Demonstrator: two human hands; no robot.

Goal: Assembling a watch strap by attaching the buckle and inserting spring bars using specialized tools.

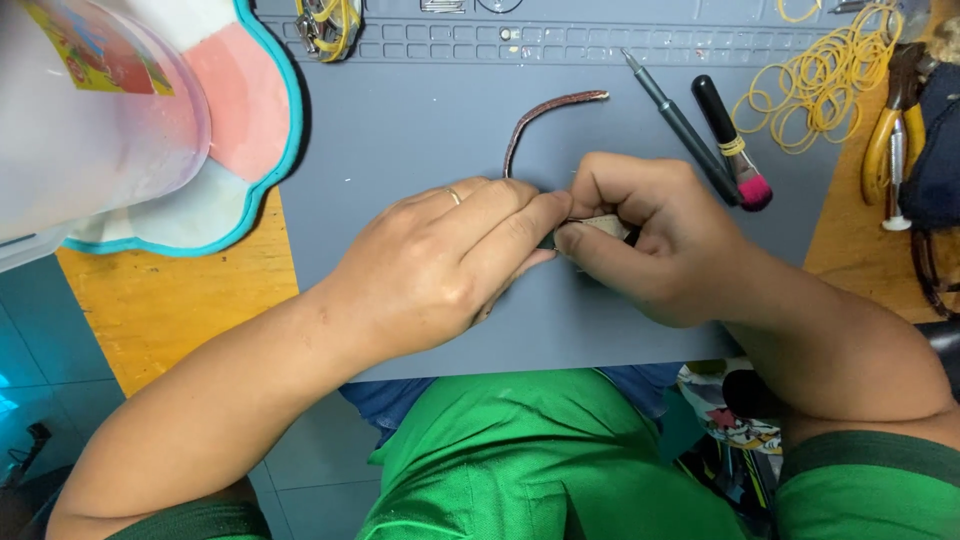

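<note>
Wooden tabletop (150, 300) in a warm orange tone carries a large grey work mat (400, 130), which fills most of the view. At the top left, partly over the mat's corner, sits a clear plastic container (90, 110) resting on a flower-shaped tray with a teal rim (255, 190).

Both hands meet at the middle of the mat. The left hand (440, 270), with a thin ring on one finger, has its fingers drawn together, thumb and forefinger pinching a small dark part that is mostly hidden. The right hand (650, 240) curls in from the other side, its fingers clamped on the same small piece, where a pale bit shows between the fingertips. From this pinched spot a brown watch strap (540, 115) arcs up and away across the mat (its far end lies flat and free).

Right of the hands lie a slim dark screwdriver (680, 125) and, just beside it, a black-handled brush with a pink tip (735, 150). Farther right, a loose heap of yellow rubber bands (825, 80) spreads over the mat's edge, near yellow-handled pliers (885, 140) on the wood.
</note>
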